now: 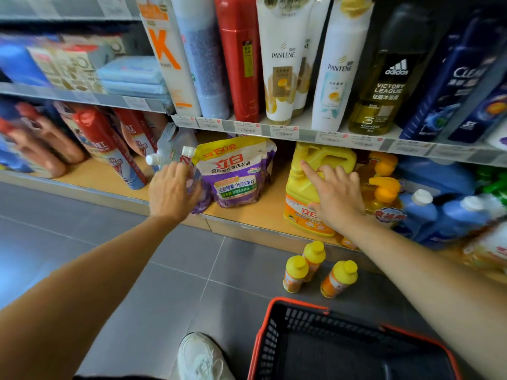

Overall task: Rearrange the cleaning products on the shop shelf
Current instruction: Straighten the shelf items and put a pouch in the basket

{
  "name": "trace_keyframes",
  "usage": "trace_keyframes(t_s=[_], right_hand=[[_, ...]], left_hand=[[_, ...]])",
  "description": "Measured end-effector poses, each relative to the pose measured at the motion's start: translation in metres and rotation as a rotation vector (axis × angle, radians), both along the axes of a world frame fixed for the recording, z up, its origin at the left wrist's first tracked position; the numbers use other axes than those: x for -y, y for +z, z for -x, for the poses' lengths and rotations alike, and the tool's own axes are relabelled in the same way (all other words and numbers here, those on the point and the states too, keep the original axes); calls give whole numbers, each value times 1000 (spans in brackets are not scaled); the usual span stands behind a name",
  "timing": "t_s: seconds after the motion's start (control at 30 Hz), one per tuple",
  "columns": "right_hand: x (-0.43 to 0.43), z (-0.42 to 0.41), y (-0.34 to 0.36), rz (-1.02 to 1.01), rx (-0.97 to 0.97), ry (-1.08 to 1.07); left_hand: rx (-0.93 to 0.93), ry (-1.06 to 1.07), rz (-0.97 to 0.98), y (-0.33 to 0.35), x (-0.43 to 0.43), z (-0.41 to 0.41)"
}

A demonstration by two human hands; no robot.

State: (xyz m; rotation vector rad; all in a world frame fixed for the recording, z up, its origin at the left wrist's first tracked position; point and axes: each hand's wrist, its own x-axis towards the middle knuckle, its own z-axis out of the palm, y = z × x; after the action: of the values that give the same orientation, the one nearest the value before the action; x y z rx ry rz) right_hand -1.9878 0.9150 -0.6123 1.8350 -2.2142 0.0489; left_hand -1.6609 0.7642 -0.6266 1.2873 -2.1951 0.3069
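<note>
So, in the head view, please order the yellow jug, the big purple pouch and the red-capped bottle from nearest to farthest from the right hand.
1. Yellow jug: under the right hand, which touches it.
2. Big purple pouch: on the same shelf, to the jug's left.
3. Red-capped bottle: far left of that shelf.
</note>
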Motion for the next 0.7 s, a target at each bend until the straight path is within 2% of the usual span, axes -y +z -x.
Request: trace_keyframes(t_s=[0.07, 0.13, 0.23, 0.27, 0.37, 0.5, 0.7], right_hand=[[1, -4, 0, 7, 5, -13], [1, -6, 2, 2, 10, -27], [0, -7, 2, -1, 10, -25], [0, -7, 2, -1, 8, -24], [1, -7, 3, -9, 5, -33], [2, -7, 2, -5, -8, -33], [3, -6, 4, -4, 28, -25]], left_hand=[[-298, 247, -81, 5, 0, -11], [-577, 395, -261, 8, 6, -15], [-874, 347, -660, 16, 14, -11], [-934, 317, -726, 18, 18, -8], [-982, 393, -707, 20, 35, -6], [-932, 463, -662, 21, 47, -13], [-809, 391, -578, 42, 35, -20]])
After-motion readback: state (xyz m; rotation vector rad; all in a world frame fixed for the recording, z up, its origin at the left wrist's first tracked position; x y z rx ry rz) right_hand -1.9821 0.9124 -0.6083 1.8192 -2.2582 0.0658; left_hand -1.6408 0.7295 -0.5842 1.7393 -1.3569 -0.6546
